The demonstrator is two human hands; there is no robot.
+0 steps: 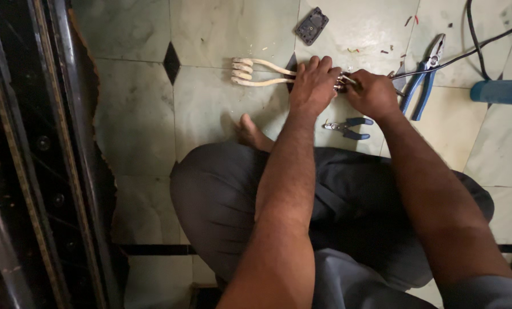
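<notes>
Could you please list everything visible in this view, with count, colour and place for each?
heating coil: one, off-white, on the floor left of the hands, its rods gripped by the left hand.
black cable: one, running from the right hand to the upper right.
large pliers: one, blue handles, right of the right hand.
small pliers: one, blue handles, below the hands.
dark cover plate: one, grey-black, top centre.
blue cylinder: one, right edge.
floor tiles: pale marble with black diamonds.
left hand: one, closed on the coil.
right hand: one, at the coil's terminal end.
</notes>
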